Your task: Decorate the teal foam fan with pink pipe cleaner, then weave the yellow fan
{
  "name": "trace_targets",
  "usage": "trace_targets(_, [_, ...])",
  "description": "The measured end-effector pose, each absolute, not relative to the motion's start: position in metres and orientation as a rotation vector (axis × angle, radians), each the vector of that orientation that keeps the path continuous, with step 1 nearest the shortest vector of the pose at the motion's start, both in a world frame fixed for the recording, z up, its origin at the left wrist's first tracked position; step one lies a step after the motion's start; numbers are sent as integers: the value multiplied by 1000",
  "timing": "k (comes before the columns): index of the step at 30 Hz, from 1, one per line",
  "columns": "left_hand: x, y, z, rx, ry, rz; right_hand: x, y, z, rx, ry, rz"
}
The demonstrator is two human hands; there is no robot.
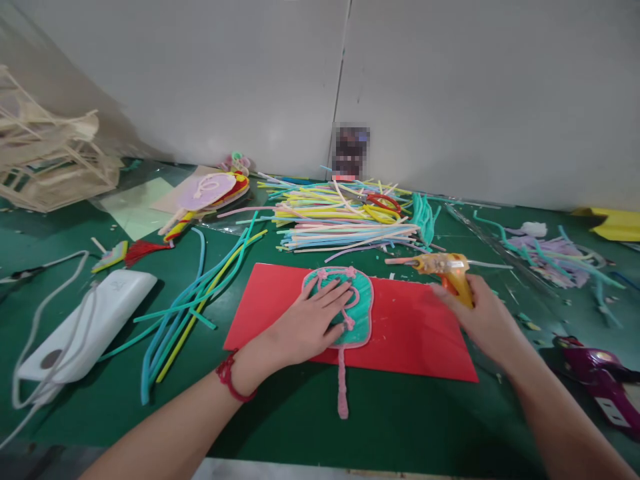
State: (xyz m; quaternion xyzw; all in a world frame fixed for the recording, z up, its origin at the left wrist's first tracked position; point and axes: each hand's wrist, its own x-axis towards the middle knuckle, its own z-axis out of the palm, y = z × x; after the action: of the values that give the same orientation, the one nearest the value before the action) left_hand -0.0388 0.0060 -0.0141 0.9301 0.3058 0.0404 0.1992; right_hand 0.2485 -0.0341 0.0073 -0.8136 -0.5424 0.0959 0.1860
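A teal fan (pixel 361 327) with a pink edge, pink curled trim and a pink handle lies on a red sheet (pixel 415 333). My left hand (pixel 310 320) rests flat on the fan's face, fingers stretched out, covering its left part. In my right hand (pixel 483 313) is a yellow glue gun (pixel 453 267), gripped by its handle above the right part of the sheet. Its nozzle points left, and a glue stick (pixel 493 265) sticks out of its rear end.
Behind the sheet lies a pile of coloured pipe cleaners (pixel 340 220) with red-handled scissors (pixel 384 202). At left are a white power bank (pixel 95 320) with a cable, loose stems (pixel 190 313) and a lilac fan (pixel 205 191). A purple tool (pixel 597 373) lies at right.
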Motion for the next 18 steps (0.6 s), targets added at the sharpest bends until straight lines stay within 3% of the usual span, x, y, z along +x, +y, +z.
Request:
trace_targets(4, [-40,6,-12,2588,848,158,227,-45,6,-2157,-1638,449])
trace_targets(10, [-41,5,-12,2544,882,180,207,-59,-9,-1615,-1833,916])
trace_targets(18, [-41,5,-14,2597,845,231,187,-56,-24,-1175,-2296,554])
